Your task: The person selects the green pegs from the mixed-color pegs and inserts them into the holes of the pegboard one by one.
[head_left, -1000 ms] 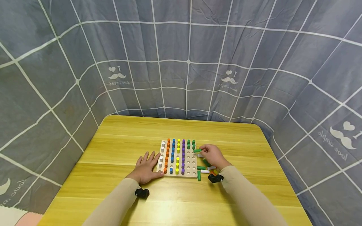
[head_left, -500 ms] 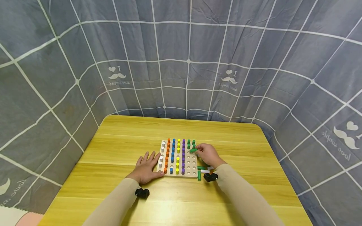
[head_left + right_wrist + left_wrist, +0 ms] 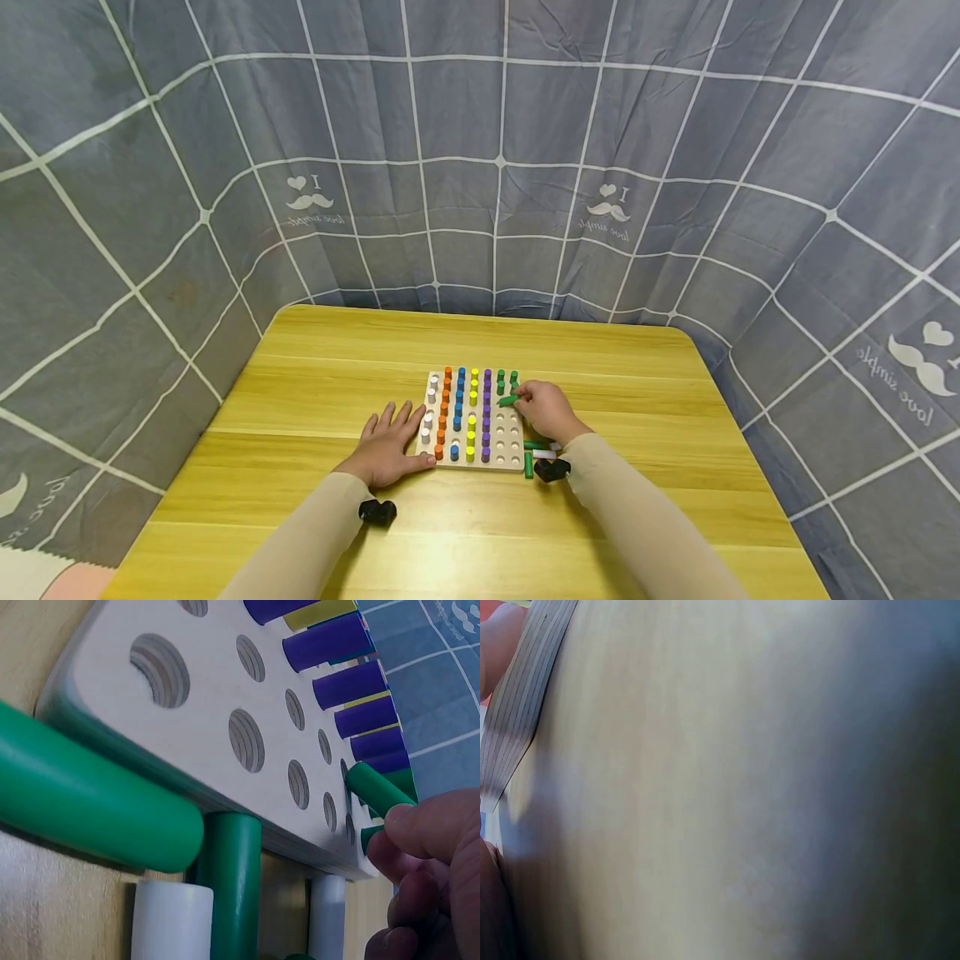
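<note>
A pale wooden pegboard lies on the table, its columns filled with white, orange, blue, yellow, purple and green pegs. My right hand pinches a green peg between thumb and fingers. That peg is tilted, its lower end right at a hole near the purple row in the right wrist view. My left hand lies with fingers spread at the board's left side, thumb on its near left corner. In the left wrist view only a bit of a finger and the board's layered edge show.
Loose pegs lie against the board's right side, among them a green peg and a white peg; others are partly hidden under my right forearm. A grey checked curtain surrounds the wooden table.
My right hand has moved left over the board, carrying the green peg from the right edge to a hole below the standing green pegs, and the peg has tilted. My left hand stays put.
</note>
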`<state>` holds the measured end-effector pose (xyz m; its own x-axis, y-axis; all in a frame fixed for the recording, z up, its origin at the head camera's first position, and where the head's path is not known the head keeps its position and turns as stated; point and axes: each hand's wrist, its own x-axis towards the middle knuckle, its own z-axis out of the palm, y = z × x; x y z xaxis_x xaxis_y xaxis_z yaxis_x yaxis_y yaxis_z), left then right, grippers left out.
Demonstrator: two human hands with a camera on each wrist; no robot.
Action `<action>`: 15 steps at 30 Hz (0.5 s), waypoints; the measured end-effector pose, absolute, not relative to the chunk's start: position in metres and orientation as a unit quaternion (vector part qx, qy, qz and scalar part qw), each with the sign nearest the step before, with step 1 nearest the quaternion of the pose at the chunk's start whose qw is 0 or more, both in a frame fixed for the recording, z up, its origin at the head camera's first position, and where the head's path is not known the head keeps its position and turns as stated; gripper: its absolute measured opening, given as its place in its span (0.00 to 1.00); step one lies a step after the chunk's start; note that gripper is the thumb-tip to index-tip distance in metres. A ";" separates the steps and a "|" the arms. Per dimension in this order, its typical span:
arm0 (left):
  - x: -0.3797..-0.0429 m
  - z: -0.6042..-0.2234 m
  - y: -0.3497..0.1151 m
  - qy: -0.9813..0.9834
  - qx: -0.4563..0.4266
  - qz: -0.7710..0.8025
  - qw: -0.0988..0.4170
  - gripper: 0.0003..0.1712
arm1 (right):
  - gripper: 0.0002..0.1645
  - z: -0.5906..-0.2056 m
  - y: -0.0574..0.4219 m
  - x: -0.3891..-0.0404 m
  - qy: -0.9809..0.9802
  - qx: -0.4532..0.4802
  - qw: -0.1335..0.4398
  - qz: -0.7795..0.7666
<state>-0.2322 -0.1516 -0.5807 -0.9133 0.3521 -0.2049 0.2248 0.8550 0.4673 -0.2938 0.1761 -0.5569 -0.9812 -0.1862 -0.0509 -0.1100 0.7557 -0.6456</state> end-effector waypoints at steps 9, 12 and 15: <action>-0.232 -0.580 -0.152 0.953 0.152 0.218 0.147 0.60 | 0.11 -0.557 0.169 -0.295 0.945 -0.091 0.058 -0.309; -0.232 -0.580 -0.152 0.953 0.154 0.217 0.145 0.60 | 0.11 -0.555 0.168 -0.296 0.946 -0.093 0.059 -0.306; -0.233 -0.581 -0.152 0.954 0.153 0.214 0.144 0.60 | 0.11 -0.554 0.166 -0.296 0.945 -0.093 0.063 -0.308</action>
<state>-0.2330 -0.1521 -0.5813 -0.9112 0.3545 -0.2099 0.2311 0.8616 0.4520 -0.2963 0.1663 -0.5541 -0.9748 -0.2143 -0.0620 -0.1366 0.7933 -0.5932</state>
